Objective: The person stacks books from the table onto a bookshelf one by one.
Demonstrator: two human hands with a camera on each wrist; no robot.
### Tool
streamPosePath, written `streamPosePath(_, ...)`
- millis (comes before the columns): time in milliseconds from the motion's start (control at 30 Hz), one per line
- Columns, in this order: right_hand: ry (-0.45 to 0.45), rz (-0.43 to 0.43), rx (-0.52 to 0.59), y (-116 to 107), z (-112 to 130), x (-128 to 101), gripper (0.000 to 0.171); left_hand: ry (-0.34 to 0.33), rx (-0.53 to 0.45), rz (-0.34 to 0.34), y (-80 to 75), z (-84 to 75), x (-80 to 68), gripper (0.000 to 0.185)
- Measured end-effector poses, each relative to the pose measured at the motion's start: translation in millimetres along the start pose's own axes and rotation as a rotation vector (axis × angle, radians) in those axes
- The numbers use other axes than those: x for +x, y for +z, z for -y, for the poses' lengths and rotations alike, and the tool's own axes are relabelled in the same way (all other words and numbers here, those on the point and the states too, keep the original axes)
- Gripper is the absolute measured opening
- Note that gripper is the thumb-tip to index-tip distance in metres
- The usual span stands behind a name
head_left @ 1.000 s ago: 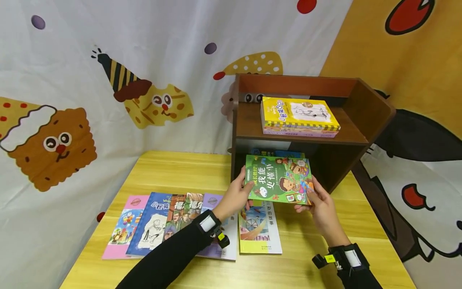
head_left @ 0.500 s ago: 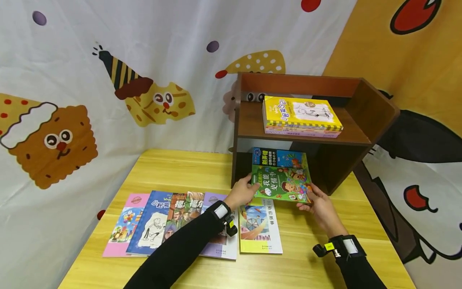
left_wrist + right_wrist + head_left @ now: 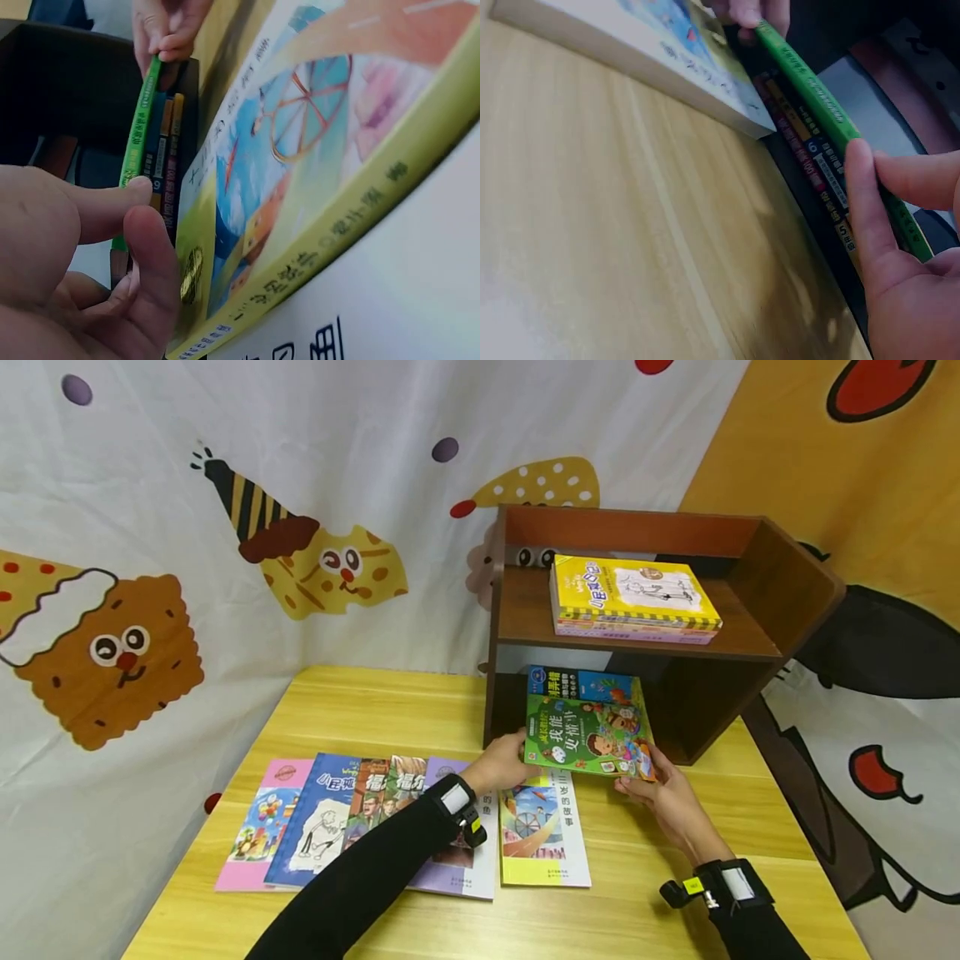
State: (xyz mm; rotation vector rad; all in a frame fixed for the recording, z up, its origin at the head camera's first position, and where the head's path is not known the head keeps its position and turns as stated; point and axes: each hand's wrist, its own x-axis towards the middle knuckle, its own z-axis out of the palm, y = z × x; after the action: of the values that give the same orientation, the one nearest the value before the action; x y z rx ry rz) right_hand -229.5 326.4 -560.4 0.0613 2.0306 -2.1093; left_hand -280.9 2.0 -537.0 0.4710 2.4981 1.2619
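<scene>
Now two hands (image 3: 506, 762) on one green book (image 3: 587, 735)

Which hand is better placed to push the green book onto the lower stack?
Probably the right hand: it holds the green book at its near corner, behind it; the left hand pinches its side edge.

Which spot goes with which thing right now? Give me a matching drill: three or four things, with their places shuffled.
Things:
1. green picture book
2. yellow cartoon-cover book
3. pink-covered book
4. yellow-edged ferris-wheel book

Places:
A. far left end of the row on the yellow wooden table
B. top of the stack on the upper board of the brown wooden shelf
C. held by the left hand and right hand at the lower shelf opening
D. flat on the table just below the held book

Pairs: 1-C, 2-B, 3-A, 4-D
</scene>
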Motion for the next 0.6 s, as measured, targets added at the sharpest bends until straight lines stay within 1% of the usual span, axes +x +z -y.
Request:
streamPosePath(67,0.004,-0.022,-0.033,-0.7,-0.6,0.9,0.100,-0.005,0.023,-0.019,0.4,0.0,0.8,0.072)
streamPosePath(133,0.011,-0.051,-0.087,-1.8,-1.9,2.2,0.099,-0.006,0.051,-0.043,1.4,0.7,1.4,0.076)
streamPosePath(167,0.013,-0.066,-0.115,-2.0,-2.6,2.8,0.099,-0.004,0.060,-0.054,2.3,1.3,1.8,0.074)
streamPosePath(267,0.011,-0.115,-0.219,-1.9,-4.9,6.1,0.098,0.007,0.101,-0.091,4.6,2.8,3.8,0.064)
streamPosePath(367,-0.015,-0.156,-0.297,-1.0,-6.3,12.2,0.094,0.022,0.138,-0.126,5.7,3.0,7.9,0.044)
streamPosePath(500,-0.051,-0.214,-0.426,0.1,-5.5,22.1,0.088,0.006,0.156,-0.164,5.9,1.8,15.3,0.046)
streamPosePath(600,-0.065,-0.251,-0.562,-1.6,-4.6,28.1,0.087,-0.008,0.138,-0.182,6.6,0.9,20.3,0.056)
